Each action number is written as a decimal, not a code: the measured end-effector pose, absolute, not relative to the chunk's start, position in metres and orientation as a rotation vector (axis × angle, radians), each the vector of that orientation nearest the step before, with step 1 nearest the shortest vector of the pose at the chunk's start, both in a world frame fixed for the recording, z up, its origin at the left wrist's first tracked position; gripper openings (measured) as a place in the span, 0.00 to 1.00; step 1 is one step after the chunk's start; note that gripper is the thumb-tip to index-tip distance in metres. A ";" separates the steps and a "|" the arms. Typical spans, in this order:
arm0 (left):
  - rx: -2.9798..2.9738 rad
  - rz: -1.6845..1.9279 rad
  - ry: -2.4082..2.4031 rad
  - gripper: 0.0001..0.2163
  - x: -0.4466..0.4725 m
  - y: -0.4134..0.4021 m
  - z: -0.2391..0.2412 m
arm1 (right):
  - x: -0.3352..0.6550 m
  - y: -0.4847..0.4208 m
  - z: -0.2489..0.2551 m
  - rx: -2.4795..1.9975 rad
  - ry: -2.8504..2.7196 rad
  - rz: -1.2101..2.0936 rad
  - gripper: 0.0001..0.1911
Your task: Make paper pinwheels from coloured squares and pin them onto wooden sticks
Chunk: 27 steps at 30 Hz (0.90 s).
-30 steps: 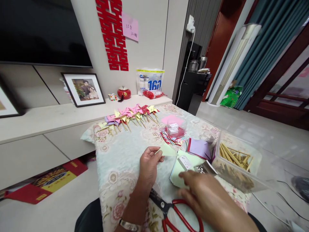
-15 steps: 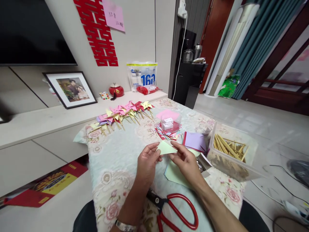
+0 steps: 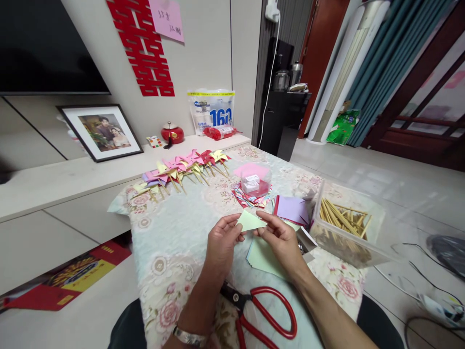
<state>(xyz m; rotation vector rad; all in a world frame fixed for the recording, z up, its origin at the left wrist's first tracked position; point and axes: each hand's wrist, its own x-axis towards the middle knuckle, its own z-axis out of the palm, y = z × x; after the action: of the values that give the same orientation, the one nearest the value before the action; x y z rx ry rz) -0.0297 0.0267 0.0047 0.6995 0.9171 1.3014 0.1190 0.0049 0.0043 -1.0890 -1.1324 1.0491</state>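
Note:
A pale green piece of paper (image 3: 250, 221), folded into a triangle, is held up between both hands above the table. My left hand (image 3: 223, 241) pinches its left corner between thumb and fingers. The right corner is gripped by my right hand (image 3: 281, 237) in the same way. Under my right hand lies a stack of light green paper sheets (image 3: 263, 259). Red-handled scissors (image 3: 267, 310) rest between my forearms, their blades partly hidden by the left one. Finished paper pinwheels (image 3: 181, 167) on sticks lie in a row at the back left.
On the right stands a clear plastic box (image 3: 337, 237) of thin wooden sticks (image 3: 345, 218). Beside it are a small open carton (image 3: 307, 242) and purple paper squares (image 3: 291, 209). A round clear container (image 3: 256, 182) sits on striped paper pieces. A floral tablecloth (image 3: 174, 232) covers the table.
Both hands keep the folded paper in nearly the same place and pose. The whole view has shifted slightly.

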 end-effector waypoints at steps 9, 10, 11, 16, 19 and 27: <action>0.803 1.297 0.919 0.15 -0.028 0.027 0.002 | 0.121 0.007 0.003 -1.104 -1.111 0.999 0.17; 0.836 1.301 0.922 0.14 -0.027 0.027 0.001 | 0.121 0.007 0.003 -1.104 -1.119 0.988 0.16; 0.868 1.304 0.925 0.14 -0.027 0.027 0.000 | 0.122 0.007 0.003 -1.108 -1.131 0.966 0.15; 1.002 1.259 0.952 0.11 -0.028 0.026 -0.002 | 0.123 0.006 0.004 -1.167 -1.181 0.828 0.11; 1.060 1.209 0.920 0.13 -0.029 0.023 0.001 | 0.124 0.005 0.004 -1.229 -1.143 0.806 0.13; 1.097 1.104 0.830 0.32 -0.025 0.018 0.002 | 0.126 0.004 0.005 -1.307 -1.073 0.809 0.14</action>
<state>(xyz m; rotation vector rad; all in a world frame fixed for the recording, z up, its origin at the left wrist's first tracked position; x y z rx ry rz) -0.0246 0.0177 0.0016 1.0968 0.8305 1.1035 0.1259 0.0036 0.0051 -1.3067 -1.0727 0.8087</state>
